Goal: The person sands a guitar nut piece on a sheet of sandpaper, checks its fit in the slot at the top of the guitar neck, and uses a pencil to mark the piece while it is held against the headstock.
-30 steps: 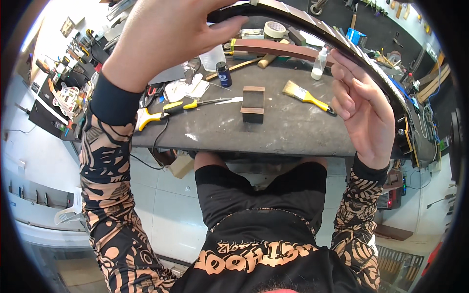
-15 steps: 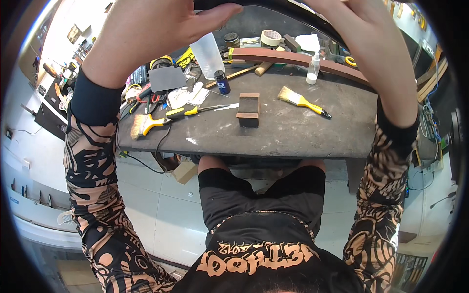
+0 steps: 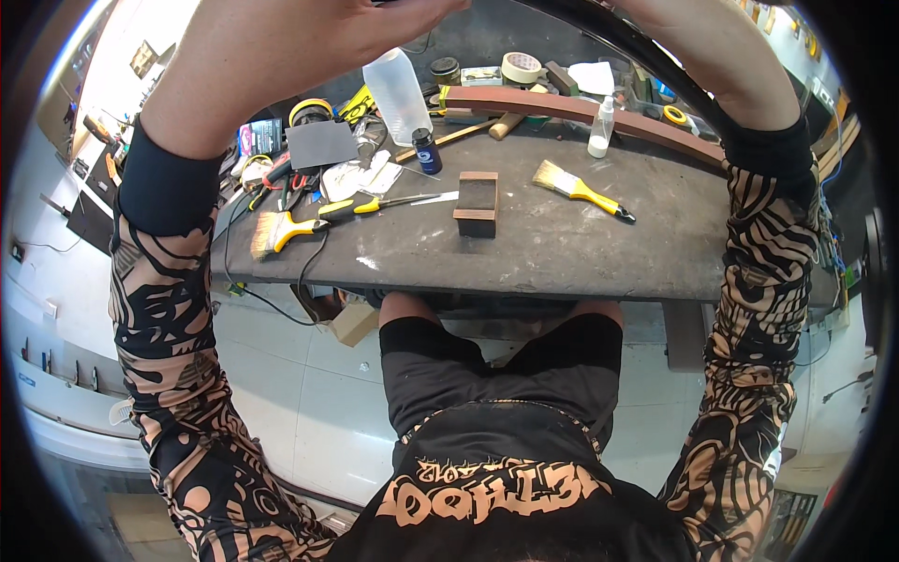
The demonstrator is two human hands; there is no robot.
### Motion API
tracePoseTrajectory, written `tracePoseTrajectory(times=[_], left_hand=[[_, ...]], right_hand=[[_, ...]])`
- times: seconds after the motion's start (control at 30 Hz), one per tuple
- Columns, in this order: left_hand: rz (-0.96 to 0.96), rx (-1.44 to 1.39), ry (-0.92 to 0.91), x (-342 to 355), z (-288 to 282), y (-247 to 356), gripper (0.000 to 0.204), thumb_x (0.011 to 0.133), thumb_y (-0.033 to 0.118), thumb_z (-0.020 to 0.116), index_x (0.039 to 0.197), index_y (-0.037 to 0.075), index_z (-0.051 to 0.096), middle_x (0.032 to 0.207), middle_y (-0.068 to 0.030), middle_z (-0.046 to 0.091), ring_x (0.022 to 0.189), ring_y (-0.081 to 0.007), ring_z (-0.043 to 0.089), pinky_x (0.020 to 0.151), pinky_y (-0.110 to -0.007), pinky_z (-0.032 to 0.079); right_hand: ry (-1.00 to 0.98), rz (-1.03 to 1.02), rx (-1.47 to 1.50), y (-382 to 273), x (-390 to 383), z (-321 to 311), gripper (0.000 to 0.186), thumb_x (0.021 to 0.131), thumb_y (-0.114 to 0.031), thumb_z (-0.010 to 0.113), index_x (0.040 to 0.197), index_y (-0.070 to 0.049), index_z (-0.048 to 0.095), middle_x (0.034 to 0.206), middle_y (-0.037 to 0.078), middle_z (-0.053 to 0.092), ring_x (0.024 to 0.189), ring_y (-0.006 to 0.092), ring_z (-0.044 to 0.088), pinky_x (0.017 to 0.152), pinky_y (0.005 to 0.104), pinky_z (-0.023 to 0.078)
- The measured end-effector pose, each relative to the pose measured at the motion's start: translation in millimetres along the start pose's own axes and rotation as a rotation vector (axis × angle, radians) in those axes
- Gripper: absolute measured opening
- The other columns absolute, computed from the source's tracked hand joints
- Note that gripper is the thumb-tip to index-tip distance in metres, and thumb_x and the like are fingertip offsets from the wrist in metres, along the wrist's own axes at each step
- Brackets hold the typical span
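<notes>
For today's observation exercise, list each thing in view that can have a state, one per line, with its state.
Left hand: raised close to the camera, fingers curled on a dark edge.
Right hand: past the top rim, grip unseen.
Curved dark strip: held up above the bench.
Wood block: resting flat.
Yellow-handled brush: lying down, untouched.
Clear bottle: upright.

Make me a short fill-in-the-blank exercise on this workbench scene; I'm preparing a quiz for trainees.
1. The small dark wooden block rests on the grey ____.
2. The paintbrush right of the block has a ____ handle.
3. The raised left hand is ____ the translucent plastic bottle in the picture.
4. The long curved brown wooden strip lies at the bench's ____ edge.

Missing words: workbench; yellow; above; far
</notes>
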State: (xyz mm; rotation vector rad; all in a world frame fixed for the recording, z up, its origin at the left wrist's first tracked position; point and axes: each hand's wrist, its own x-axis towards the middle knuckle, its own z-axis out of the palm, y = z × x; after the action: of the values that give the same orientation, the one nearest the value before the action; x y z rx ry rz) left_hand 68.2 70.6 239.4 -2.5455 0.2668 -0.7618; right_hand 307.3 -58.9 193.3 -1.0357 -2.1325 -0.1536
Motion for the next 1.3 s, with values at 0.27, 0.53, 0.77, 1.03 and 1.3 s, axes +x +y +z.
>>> tracePoseTrajectory(times=[0.27, 0.53, 0.77, 1.03, 1.3], left_hand=[[0.037, -0.026, 0.049, 1, 1, 11, 0.043, 0.086, 0.003, 0.084, 0.128, 0.003, 0.075, 0.117, -0.0135, 0.08, 0.102, -0.0325, 0.078, 0.088, -0.042, 0.065], [-0.071, 0.032, 0.089, -7, 8, 7, 0.062, 0.084, 0.003, 0.087, 0.142, 0.004, 0.066, 0.129, -0.0178, 0.073, 0.104, -0.0298, 0.081, 0.091, -0.041, 0.068], [-0.06, -0.094, 0.054, -6, 12, -5, 0.052, 0.086, 0.002, 0.087, 0.132, 0.005, 0.062, 0.124, -0.0144, 0.07, 0.106, -0.0304, 0.078, 0.095, -0.039, 0.068], [-0.111, 0.055, 0.104, -9, 4, 9, 0.043, 0.082, 0.01, 0.095, 0.109, 0.008, 0.061, 0.104, -0.0118, 0.071, 0.092, -0.0285, 0.073, 0.075, -0.039, 0.059], [-0.127, 0.114, 0.177, -12, 6, 18, 0.038, 0.077, 0.013, 0.097, 0.092, 0.01, 0.062, 0.086, -0.0083, 0.07, 0.077, -0.0309, 0.07, 0.069, -0.039, 0.053]], right_hand=[[-0.013, 0.103, 0.171, 10, 1, 0, 0.035, 0.112, -0.031, 0.074, 0.132, -0.003, 0.082, 0.124, 0.008, 0.081, 0.11, 0.0201, 0.077, 0.096, 0.0348, 0.062], [0.111, 0.03, 0.024, 27, 12, -2, 0.028, 0.111, -0.026, 0.075, 0.125, -0.002, 0.078, 0.118, 0.008, 0.078, 0.109, 0.0198, 0.076, 0.095, 0.0341, 0.062], [0.261, -0.128, -0.231, 45, 26, -4, 0.021, 0.11, -0.021, 0.075, 0.119, -0.002, 0.074, 0.111, 0.008, 0.076, 0.107, 0.0194, 0.076, 0.094, 0.0333, 0.063], [0.291, -0.238, -0.348, 49, 37, -4, 0.015, 0.109, -0.015, 0.075, 0.113, -0.002, 0.069, 0.103, 0.007, 0.074, 0.104, 0.0189, 0.075, 0.094, 0.0324, 0.063], [0.103, -0.467, -0.215, 59, 52, -3, 0.014, 0.104, -0.003, 0.075, 0.113, -0.001, 0.065, 0.104, 0.009, 0.073, 0.105, 0.0207, 0.075, 0.092, 0.0309, 0.064]])
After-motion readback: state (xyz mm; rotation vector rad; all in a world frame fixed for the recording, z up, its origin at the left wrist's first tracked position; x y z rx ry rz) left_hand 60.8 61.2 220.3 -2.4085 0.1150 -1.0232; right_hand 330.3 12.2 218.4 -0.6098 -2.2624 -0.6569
